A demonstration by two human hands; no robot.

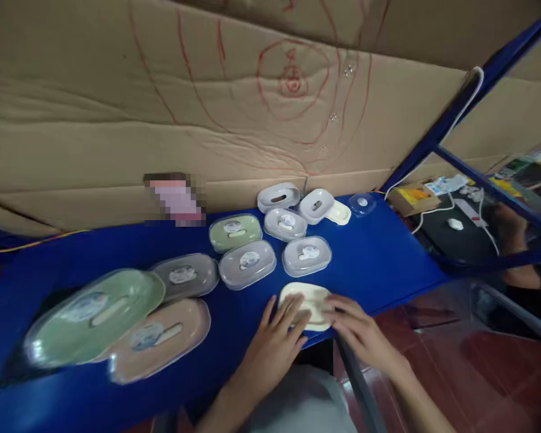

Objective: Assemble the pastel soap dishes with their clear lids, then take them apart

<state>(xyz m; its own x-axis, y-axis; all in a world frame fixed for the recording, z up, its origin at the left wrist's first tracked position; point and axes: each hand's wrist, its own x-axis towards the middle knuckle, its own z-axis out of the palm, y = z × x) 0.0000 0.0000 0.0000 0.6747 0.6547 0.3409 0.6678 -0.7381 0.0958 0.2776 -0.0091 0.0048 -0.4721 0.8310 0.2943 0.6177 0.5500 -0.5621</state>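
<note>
Dish (316, 305), cream-coloured, lies with its long axis side to side between left grip (276, 341), fingers spread across it, and right grip (361, 334), touching its right end; whether that pinches, I cannot tell.

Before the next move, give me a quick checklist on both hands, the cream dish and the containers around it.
1. Left hand at the cream dish: ok, fingers spread over its left part.
2. Right hand at the dish: ok, fingers at its right side.
3. Firm grip: cannot tell, the fingers hide the contact.
4. Margin to the near edge of the blue table: not ok, in my judgement; the dish sits close to it.
5. Large green container apart from the peach container: cannot tell, they overlap in view.
</note>
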